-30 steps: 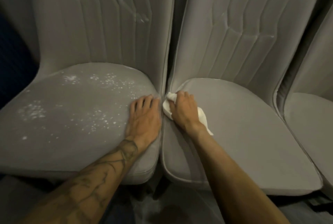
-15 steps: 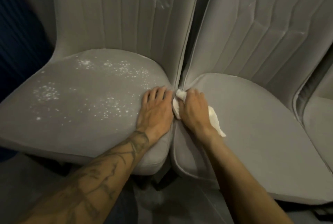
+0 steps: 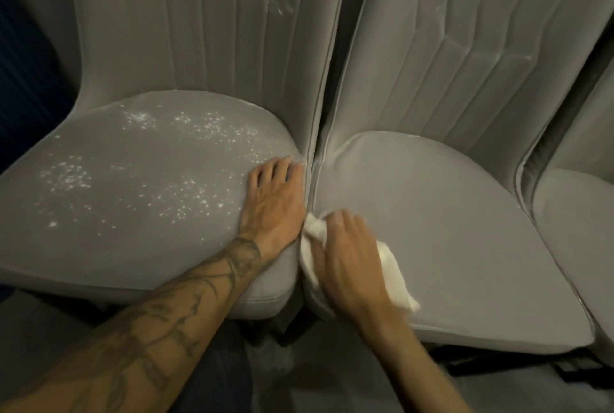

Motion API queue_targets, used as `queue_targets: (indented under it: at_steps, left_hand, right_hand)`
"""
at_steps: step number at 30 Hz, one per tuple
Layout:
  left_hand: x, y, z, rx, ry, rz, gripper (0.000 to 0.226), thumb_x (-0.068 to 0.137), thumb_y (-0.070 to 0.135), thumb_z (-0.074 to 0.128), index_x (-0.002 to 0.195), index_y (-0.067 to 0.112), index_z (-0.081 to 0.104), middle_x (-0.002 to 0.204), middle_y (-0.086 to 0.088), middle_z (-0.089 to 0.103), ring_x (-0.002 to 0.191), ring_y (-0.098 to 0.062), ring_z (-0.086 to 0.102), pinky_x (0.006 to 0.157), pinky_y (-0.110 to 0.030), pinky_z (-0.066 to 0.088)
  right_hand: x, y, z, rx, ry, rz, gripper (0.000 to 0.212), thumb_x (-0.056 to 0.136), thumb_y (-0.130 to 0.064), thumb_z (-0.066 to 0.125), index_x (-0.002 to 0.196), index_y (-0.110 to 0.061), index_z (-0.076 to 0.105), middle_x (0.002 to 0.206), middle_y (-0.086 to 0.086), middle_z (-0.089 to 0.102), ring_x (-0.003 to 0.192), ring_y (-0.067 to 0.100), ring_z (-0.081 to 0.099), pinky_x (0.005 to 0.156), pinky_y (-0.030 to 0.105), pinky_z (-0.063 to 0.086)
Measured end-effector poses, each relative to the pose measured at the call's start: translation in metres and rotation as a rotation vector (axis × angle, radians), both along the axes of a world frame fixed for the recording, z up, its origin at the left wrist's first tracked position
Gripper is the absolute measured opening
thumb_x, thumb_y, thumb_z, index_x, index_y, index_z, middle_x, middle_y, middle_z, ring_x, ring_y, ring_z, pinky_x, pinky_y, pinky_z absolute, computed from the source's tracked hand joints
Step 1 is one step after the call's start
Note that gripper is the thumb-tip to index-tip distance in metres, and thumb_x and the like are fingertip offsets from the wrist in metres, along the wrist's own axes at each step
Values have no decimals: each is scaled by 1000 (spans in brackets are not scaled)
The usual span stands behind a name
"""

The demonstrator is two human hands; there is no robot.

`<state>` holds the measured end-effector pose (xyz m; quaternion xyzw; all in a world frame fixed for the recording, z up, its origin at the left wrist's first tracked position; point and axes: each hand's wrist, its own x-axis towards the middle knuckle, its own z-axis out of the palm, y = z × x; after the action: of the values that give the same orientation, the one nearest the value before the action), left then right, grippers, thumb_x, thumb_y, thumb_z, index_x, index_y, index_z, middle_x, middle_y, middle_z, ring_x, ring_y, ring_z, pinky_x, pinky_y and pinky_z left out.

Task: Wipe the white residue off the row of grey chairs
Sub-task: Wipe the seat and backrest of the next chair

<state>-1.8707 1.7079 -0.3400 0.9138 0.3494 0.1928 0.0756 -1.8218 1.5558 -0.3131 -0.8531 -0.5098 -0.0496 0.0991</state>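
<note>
Two grey upholstered chairs stand side by side. The left chair's seat is speckled with white residue, and faint white streaks mark its backrest. My left hand rests flat on that seat's right edge, fingers straight. My right hand holds a white cloth and presses it against the left edge of the right chair's seat, beside the gap between the two seats. The right seat shows no speckles.
A third grey chair shows at the far right edge. Dark blue wall or curtain lies to the left. Grey floor runs below the seat fronts.
My right hand has slid the cloth toward me along the right seat's left edge, away from the backrest corner. My left hand stays put on the left seat.
</note>
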Motion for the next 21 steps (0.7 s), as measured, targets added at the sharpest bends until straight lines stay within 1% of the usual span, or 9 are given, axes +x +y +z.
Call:
queue_targets:
  at_steps: [3, 5, 6, 7, 9, 11, 13, 17, 21]
  left_hand:
    - [-1, -1, 1, 1, 7, -8, 40, 101, 19, 46, 141, 20, 50, 145, -4, 49, 136, -28, 43, 114, -47, 32]
    - [-2, -2, 3, -2, 9, -15, 39, 101, 19, 45, 139, 19, 51, 143, -5, 50, 134, -29, 44, 113, -47, 33]
    - [-2, -2, 3, 5, 12, -9, 39, 100, 19, 45, 138, 20, 51, 142, -5, 50, 133, -28, 44, 112, -46, 32]
    - [-2, -2, 4, 10, 18, -5, 39, 100, 19, 45, 138, 20, 52, 141, -4, 51, 132, -28, 44, 111, -45, 32]
    - [-1, -2, 5, -7, 28, -7, 39, 100, 20, 45, 139, 20, 52, 143, -4, 51, 133, -27, 44, 111, -44, 30]
    - [-1, -2, 6, -25, 18, -2, 39, 101, 20, 44, 139, 19, 52, 144, -5, 51, 134, -28, 44, 111, -44, 29]
    - [-2, -2, 6, -20, 22, -13, 38, 101, 21, 43, 138, 19, 52, 143, -5, 50, 133, -28, 44, 111, -45, 30]
    - [-2, -3, 6, 3, 29, -23, 39, 103, 27, 34, 138, 20, 50, 142, -5, 50, 131, -28, 44, 112, -46, 32]
    - [0, -6, 8, 10, 36, 8, 41, 106, 42, 34, 137, 22, 51, 142, -3, 50, 131, -26, 44, 113, -45, 30]
  right_hand:
    - [-40, -60, -5, -47, 54, -38, 29, 83, -45, 66, 104, -26, 62, 93, -6, 57, 76, 16, 54, 68, 27, 38]
    - [-47, -70, -6, -43, 32, -96, 32, 70, -41, 81, 92, -26, 63, 83, -6, 58, 67, 15, 54, 59, 25, 40]
    - [-45, -65, -5, -3, 26, -89, 30, 74, -37, 80, 95, -22, 64, 85, -4, 59, 70, 18, 54, 61, 28, 42]
    - [-43, -54, -2, 30, 24, -71, 25, 84, -33, 73, 102, -19, 63, 93, -1, 58, 77, 21, 54, 67, 31, 43]
    - [-34, -21, 5, 55, 37, -56, 20, 101, -31, 49, 115, -19, 55, 108, 0, 53, 95, 23, 50, 82, 33, 39]
    - [-31, -4, 2, 53, 27, -80, 20, 103, -32, 38, 115, -22, 50, 112, -1, 50, 97, 20, 46, 84, 30, 36]
    - [-37, -15, -3, 72, 50, -86, 21, 99, -36, 41, 111, -22, 52, 105, -2, 51, 90, 18, 45, 79, 30, 35]
    - [-61, -80, -21, 121, 28, -118, 16, 92, -38, 63, 97, -23, 58, 87, -5, 50, 75, 17, 45, 65, 28, 37]
    - [-66, -52, -17, 150, -14, -169, 19, 85, -33, 71, 95, -21, 59, 89, -1, 54, 76, 21, 49, 64, 34, 41]
